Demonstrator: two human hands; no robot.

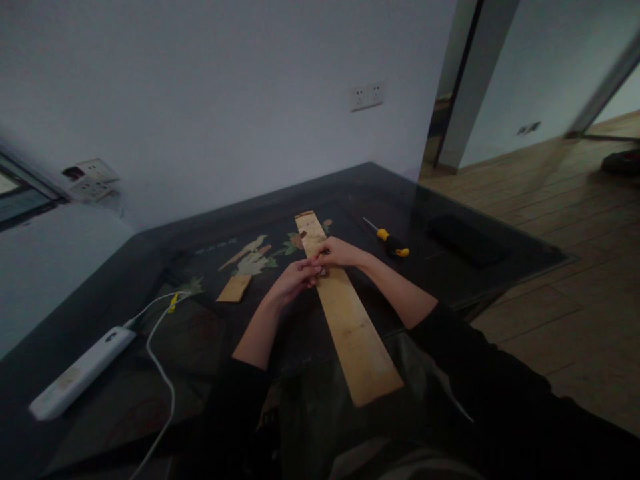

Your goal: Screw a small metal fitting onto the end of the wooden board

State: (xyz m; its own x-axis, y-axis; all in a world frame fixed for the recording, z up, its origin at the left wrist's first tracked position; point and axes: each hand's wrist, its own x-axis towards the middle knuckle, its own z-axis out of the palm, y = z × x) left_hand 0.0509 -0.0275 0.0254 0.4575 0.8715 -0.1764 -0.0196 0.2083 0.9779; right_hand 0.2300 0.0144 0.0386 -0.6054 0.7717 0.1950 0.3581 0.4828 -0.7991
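Note:
A long wooden board (350,320) lies on the dark table, its near end reaching past the table's front edge. Over its middle, my left hand (295,280) and my right hand (336,253) meet at the fingertips. Both hands have their fingers pinched together on something small, partly whitish, that I cannot make out. To the right of the board rests a screwdriver (393,242) with a yellow and black handle, its shaft pointing away. A short wooden piece (234,289) sits left of my left hand, apart from it.
A white power strip (83,373) with a white cable (167,380) lies at the table's left. On the right is a dark flat object (467,239). The table (360,190) stands against a wall with sockets (367,97).

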